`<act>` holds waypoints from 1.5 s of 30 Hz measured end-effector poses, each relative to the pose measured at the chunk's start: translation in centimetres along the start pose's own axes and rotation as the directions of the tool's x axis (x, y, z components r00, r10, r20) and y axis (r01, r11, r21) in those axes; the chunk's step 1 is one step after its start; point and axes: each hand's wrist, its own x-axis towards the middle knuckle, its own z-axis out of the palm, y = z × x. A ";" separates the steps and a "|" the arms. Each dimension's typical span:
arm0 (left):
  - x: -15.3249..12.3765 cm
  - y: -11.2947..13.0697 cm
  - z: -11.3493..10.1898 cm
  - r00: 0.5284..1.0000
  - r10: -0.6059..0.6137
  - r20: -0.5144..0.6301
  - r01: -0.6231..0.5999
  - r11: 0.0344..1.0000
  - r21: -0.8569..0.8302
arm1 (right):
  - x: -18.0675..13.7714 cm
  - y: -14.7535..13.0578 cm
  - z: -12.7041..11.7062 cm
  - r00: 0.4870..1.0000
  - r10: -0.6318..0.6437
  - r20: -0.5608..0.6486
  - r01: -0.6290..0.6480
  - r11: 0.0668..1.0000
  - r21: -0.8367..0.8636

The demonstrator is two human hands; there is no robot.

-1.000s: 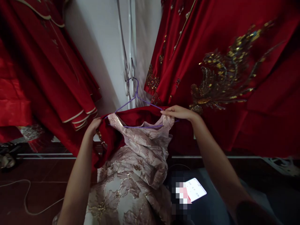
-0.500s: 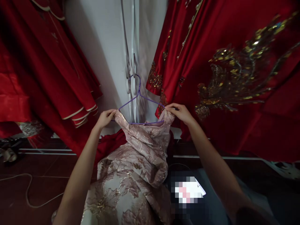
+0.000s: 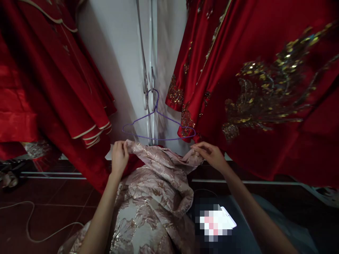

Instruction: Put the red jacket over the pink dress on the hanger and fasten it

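Below the purple hanger [image 3: 156, 109] (triangular), the floral dress [image 3: 157, 192] is gripped at 2 shoulders by the left hand [image 3: 120, 157] and right hand [image 3: 210, 154].

One camera, worn on the person's head, gives the only view, looking forward and down from the near side toward the pale wall [image 3: 113, 53] at the far side. It sits close: both forearms enter from the near edge, the left hand [image 3: 120, 157] and right hand [image 3: 211, 155] fall below mid-view, and the brocade dress [image 3: 159, 197] fills the near middle. Red garments on the left [image 3: 60, 81] and right [image 3: 238, 46] run past the view's borders; the floor [image 3: 55, 192] shows at near left.
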 end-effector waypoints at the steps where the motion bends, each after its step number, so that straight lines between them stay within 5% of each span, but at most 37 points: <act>1: 0.5 1.5 0.2 0.999 0.054 0.001 -0.054 0.997 -0.054 | 0.2 -1.1 0.3 0.999 -0.043 0.024 0.043 0.999 0.016; 5: 2.5 6.8 2.2 0.910 0.357 0.211 -0.298 0.917 -0.263 | 2.8 -3.1 1.3 0.977 -0.211 -0.023 0.212 0.976 0.048; 8: 2.6 8.8 4.3 0.827 0.450 0.338 -0.359 0.884 -0.300 | 5.1 -1.7 1.2 0.925 -0.303 -0.230 0.299 0.953 -0.055; 13: 0.8 9.1 5.2 0.830 0.419 0.369 -0.333 0.902 -0.276 | 7.3 2.4 -1.3 0.751 -0.348 -0.562 0.238 0.936 -0.261; 18: 0.0 9.1 3.8 0.837 0.417 0.354 -0.322 0.899 -0.298 | 7.5 4.5 -3.6 0.694 -0.301 -0.654 0.159 0.950 -0.268; 24: 0.0 9.0 3.6 0.828 0.431 0.358 -0.339 0.894 -0.293 | 6.8 3.4 -3.6 0.697 -0.324 -0.639 0.146 0.937 -0.317; 29: -0.1 10.0 5.1 0.800 0.466 0.378 -0.334 0.869 -0.365 | 7.1 0.2 -1.5 0.707 -0.425 -0.565 0.093 0.848 -0.521; 35: -0.3 12.0 5.6 0.795 0.502 0.340 -0.290 0.807 -0.514 | 8.9 -2.3 0.7 0.827 -0.403 -0.392 0.124 0.811 -0.572; 38: -0.2 10.4 5.2 0.898 0.369 0.240 -0.211 0.839 -0.502 | 9.5 -2.1 0.9 0.851 -0.355 -0.388 0.092 0.827 -0.555; 41: 0.0 6.3 5.0 1.000 -0.007 -0.023 -0.003 0.919 -0.393 | 9.8 -1.8 0.7 0.857 -0.334 -0.393 0.082 0.840 -0.536; 43: 0.2 2.8 5.2 0.954 -0.248 -0.169 0.185 0.929 -0.320 | 9.9 -1.8 0.6 0.864 -0.329 -0.381 0.089 0.844 -0.528; 45: 0.2 -0.6 5.4 0.911 -0.371 -0.180 0.308 0.902 -0.303 | 9.9 -2.1 0.5 0.866 -0.333 -0.373 0.099 0.846 -0.525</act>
